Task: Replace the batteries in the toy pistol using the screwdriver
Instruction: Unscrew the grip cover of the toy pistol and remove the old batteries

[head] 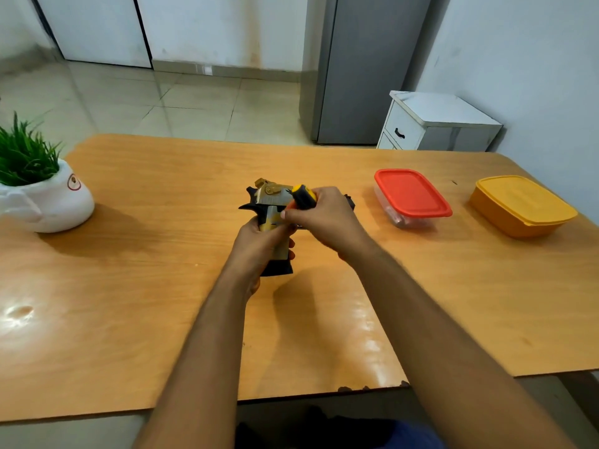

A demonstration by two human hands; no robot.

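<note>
A black and gold toy pistol (270, 202) is held above the middle of the wooden table (162, 254), its grip pointing toward me. My left hand (259, 244) is wrapped around the grip. My right hand (324, 218) is closed on a screwdriver with a black and yellow handle (304, 196), which sticks up just over the pistol's body. The screwdriver's shaft and tip are hidden behind my fingers. The barrel end of the pistol is mostly covered by my right hand.
A clear box with a red lid (411, 194) and an orange lidded box (522, 205) sit at the right of the table. A white pot with a green plant (42, 189) stands at the left edge. A white drawer unit (437, 124) is beyond.
</note>
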